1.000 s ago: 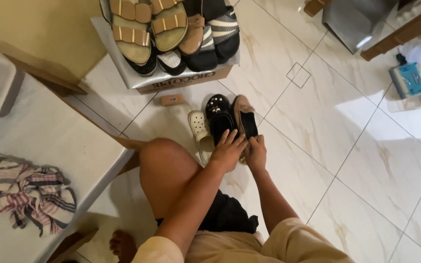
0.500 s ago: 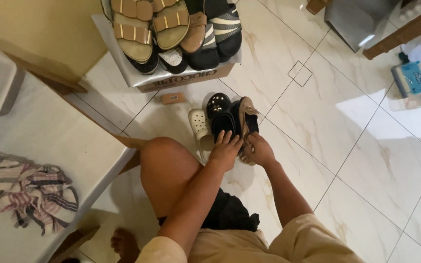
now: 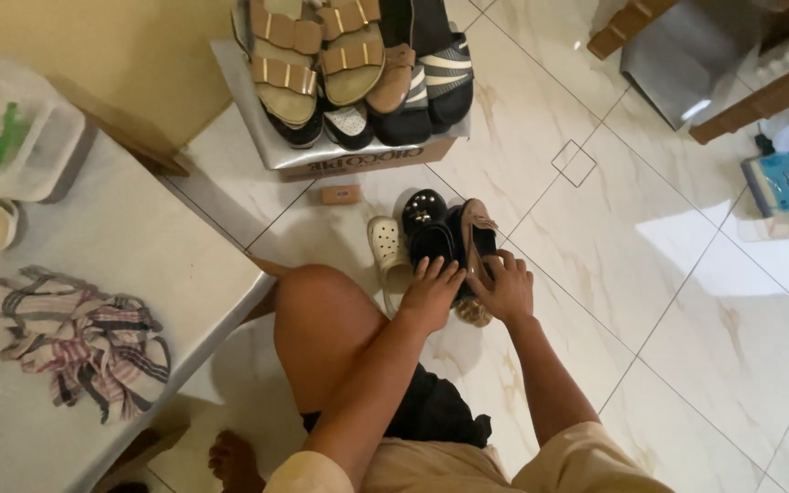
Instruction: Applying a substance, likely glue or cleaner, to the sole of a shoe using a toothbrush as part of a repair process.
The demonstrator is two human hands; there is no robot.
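A black shoe (image 3: 438, 239) with a small shiny ornament on its toe is seen on the pale marble floor (image 3: 687, 301), just in front of the person's bare knee (image 3: 321, 310). It is touched from behind by the left hand (image 3: 429, 294), whose fingers are laid slightly spread over its rear edge, nothing being pinched. Just beside it, a tan shoe (image 3: 478, 239) is stood on its side, with its dark inner lining turned towards the black one. The tan shoe is gripped by the right hand (image 3: 505, 288), the fingers being curled and pressed close together round its heel end. Whether the two shoes touch cannot be told.

On the other side of the black shoe a white perforated clog (image 3: 387, 250) is laid, toe pointing away. Further off, a cardboard box (image 3: 358, 157) is piled with sandals: two tan strapped ones (image 3: 321, 50) on top, black and striped ones (image 3: 431, 78) beside them. A small tan block (image 3: 341, 194) is seen between box and shoes. To the left, a grey table (image 3: 120, 256) bears a striped cloth (image 3: 79, 338).
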